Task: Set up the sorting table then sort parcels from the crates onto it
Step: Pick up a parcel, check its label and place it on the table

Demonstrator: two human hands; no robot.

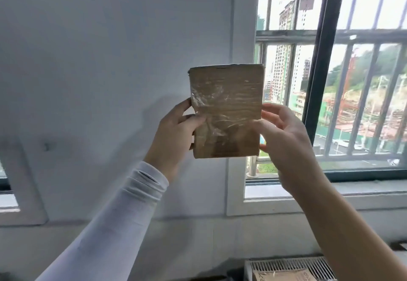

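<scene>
A flat brown cardboard parcel wrapped in clear tape is held upright at eye level in front of the white wall. My left hand grips its lower left edge, thumb across the front. My right hand holds its right edge with the fingers curled behind and the thumb on the face. A white sleeve covers my left forearm; my right forearm is bare. The sorting table is out of view.
A white slatted crate with a cardboard piece inside sits at the bottom right edge. A barred window fills the right side above a sill. A white wall spans the left and centre.
</scene>
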